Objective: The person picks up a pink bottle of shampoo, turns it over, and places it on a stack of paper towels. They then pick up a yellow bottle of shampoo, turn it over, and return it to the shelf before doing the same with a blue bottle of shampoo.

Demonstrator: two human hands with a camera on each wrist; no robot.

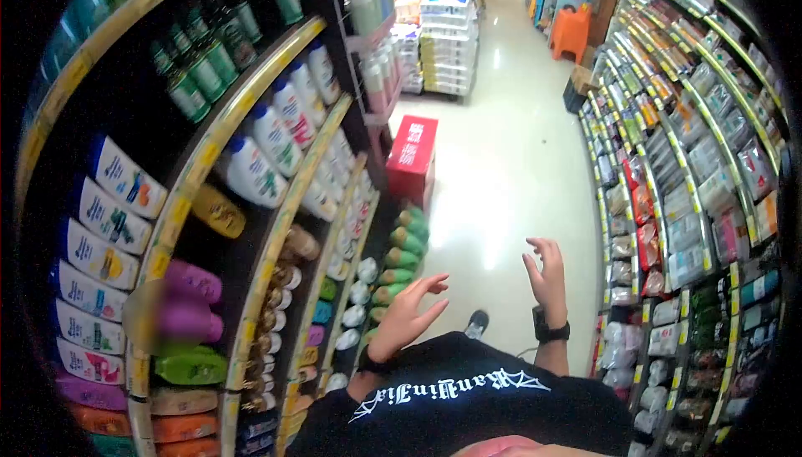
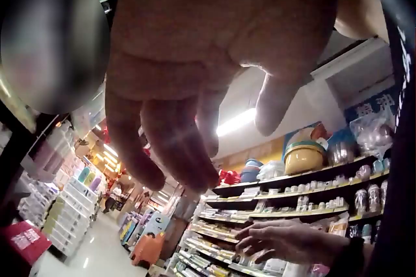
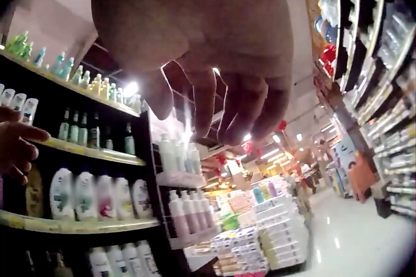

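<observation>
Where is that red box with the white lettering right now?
In the head view, the red box stands just above centre, along the left edge of the aisle floor, just beyond the green bottles.

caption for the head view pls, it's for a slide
Empty left hand and right hand raised in a bright shop aisle, shelves of bottles to the left.

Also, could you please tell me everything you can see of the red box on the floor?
The red box is a block-shaped piece, longer than it is wide in the head view, with white characters on its top, too blurred to read. Its surface looks smooth; whether it is card or plastic I cannot tell. It stands on the pale, shiny floor, near the pink rack at the aisle's left. Neither the left hand nor the right hand touches it.
</observation>
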